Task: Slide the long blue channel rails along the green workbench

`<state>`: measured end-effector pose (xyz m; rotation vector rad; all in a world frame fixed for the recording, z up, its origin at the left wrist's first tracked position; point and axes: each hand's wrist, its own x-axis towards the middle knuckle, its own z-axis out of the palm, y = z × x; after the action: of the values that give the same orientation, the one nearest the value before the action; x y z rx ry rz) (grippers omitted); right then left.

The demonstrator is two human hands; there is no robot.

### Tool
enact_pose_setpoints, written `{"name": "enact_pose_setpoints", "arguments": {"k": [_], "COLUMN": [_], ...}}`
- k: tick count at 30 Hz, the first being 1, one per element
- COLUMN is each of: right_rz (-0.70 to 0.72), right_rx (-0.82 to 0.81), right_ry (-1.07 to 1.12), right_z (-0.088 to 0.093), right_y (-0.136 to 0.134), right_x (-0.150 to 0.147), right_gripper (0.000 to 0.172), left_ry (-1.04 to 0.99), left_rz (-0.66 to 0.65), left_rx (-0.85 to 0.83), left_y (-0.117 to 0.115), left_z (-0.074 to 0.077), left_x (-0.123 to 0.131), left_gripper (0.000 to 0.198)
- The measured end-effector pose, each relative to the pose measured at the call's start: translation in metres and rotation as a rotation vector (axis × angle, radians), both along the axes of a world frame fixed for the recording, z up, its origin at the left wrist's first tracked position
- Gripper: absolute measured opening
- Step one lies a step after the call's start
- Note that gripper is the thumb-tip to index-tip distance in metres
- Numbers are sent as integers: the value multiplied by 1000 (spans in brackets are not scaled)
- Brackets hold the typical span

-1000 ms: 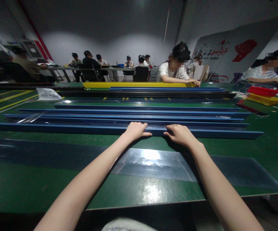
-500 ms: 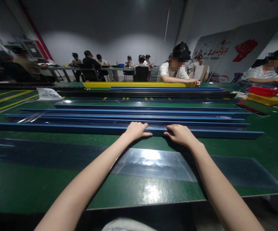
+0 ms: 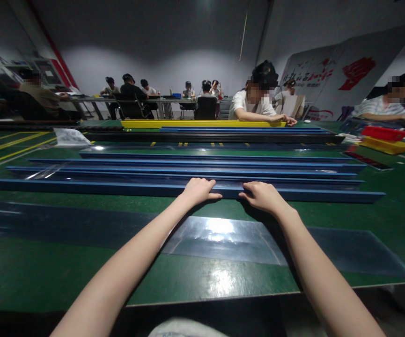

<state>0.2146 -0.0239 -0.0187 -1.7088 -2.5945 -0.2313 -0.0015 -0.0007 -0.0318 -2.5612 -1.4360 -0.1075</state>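
A long blue channel strip lies across the green table in front of me, the nearest of several. My left hand grips it near its middle, thumb along the near face and fingers curled over the top edge. A short way to the right, my right hand grips the same strip, its thumb on the near side. The fingertips of both hands are hidden behind the strip's edge. Between my forearms and beyond them lies a flat, clear plastic sheet, shining under the light.
More blue strips lie parallel behind. Farther back are a black strip and a yellow strip, where a co-worker leans over the table. Red and yellow trays stand at right, near a dark flat phone-like object.
My hands and the blue strip stay in place. Across the table, the co-worker's hands have shifted slightly to the right at the end of the yellow strip.
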Motion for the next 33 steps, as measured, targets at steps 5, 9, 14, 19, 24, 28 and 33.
{"name": "enact_pose_setpoints", "arguments": {"k": [5,9,14,19,24,28,33], "right_rz": [11,10,11,11,16,7,13], "right_rx": [12,11,8,8,11,-3,7], "right_ry": [-4,0,5,8,6,5,6], "right_z": [-1,0,0,0,1,2,0], "right_y": [0,-1,-1,0,-1,-1,0], "right_x": [1,0,0,1,0,0,0], "right_gripper": [26,26,26,26,26,26,26], "left_ry": [5,3,-10,-2,1,3,5], "left_rz": [14,13,10,14,17,17,21], "left_rx": [-20,-20,-19,-18,-29,-29,-30], "left_y": [-1,-1,0,0,0,0,-1], "left_z": [1,1,-1,0,1,1,2], "left_x": [1,1,1,1,1,1,1], "left_gripper": [50,50,50,51,51,51,50]}}
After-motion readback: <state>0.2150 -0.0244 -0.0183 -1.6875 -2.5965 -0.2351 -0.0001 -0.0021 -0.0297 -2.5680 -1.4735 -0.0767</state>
